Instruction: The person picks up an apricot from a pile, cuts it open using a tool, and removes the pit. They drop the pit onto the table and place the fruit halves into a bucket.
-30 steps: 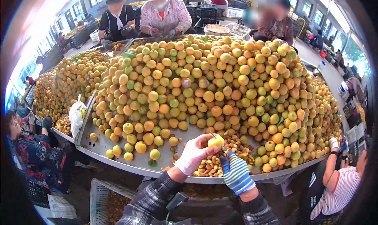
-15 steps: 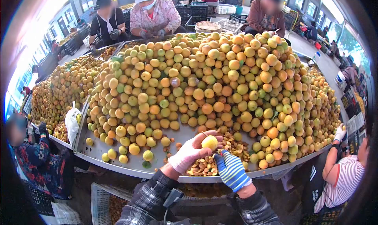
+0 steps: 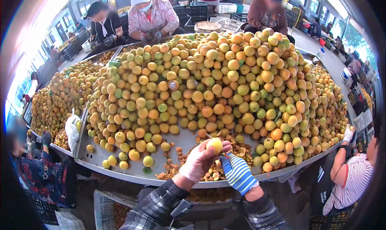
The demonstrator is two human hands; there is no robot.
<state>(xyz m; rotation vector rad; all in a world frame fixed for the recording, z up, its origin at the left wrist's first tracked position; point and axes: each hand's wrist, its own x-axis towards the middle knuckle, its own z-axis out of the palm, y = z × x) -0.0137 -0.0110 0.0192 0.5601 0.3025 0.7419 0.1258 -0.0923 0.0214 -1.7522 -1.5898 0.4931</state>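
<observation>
A yellow apricot rests between the thumb and fingers of my left hand, which wears a pale, thin glove and is closed around it. Close by on the right is my right hand, in a blue glove with white and yellow stripes. Its fingers are pinched together beside the fruit, and what they grip cannot be made out. A thin sliver sticks up at the fruit's upper left. Beneath both hands lie split apricot pieces and pits on the metal table.
A high heap of whole apricots fills the table beyond my hands. A white bag hangs at the left divider. Below the table edge stands a plastic crate. Several people sit around the table, one in a striped shirt at right.
My left hand has shifted slightly, with the apricot still in its fingers and turned a little. My right hand stays close beside it. The view has tilted a little.
</observation>
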